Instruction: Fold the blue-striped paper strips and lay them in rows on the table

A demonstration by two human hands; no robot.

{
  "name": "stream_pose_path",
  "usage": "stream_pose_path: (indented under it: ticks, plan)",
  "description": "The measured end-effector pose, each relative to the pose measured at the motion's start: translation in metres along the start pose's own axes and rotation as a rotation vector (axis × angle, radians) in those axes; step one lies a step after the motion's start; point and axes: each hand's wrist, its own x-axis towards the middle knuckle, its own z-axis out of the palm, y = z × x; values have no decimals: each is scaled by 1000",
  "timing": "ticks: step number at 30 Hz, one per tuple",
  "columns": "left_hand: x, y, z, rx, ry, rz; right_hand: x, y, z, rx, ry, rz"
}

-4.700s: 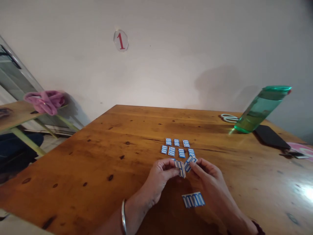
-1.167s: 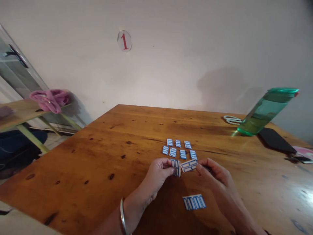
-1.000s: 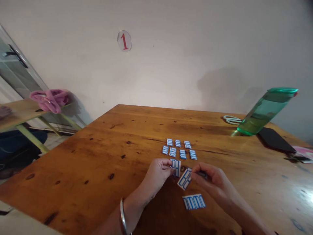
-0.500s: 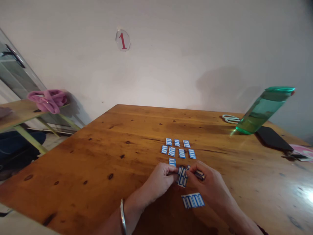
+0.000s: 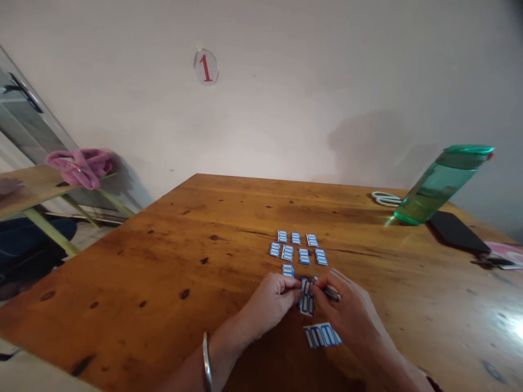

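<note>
Right hand (image 5: pixel 347 305) — nearer left hand (image 5: pixel 267 302)

A pale wall (image 5: pixel 286 120) stands behind this knotty wooden table (image 5: pixel 143 261), a green-legged bench (image 5: pixel 36 190) over by the black-handled door (image 5: pixel 28 128), light glaring (image 5: pixel 519 328) at right

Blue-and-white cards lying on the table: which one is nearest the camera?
The lone card at the bottom, beside the right hand; the other laid-out cards lie grouped farther away.
</note>
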Motion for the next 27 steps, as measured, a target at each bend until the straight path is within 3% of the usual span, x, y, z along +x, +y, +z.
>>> stream_pose_path:
  ticks: [5,11,14,27]
  plan:
    - [3,-7,0,-23,48,11,0,0,-2,150,-29,83]
    - [2,2,-2,-144,249,-81,9,4,-8,783,-13,396]
    - [2,6,-3,-185,292,-94,12,4,-9,965,13,506]
    - [3,3,-2,-195,308,-93,6,3,-8,1126,-74,655]
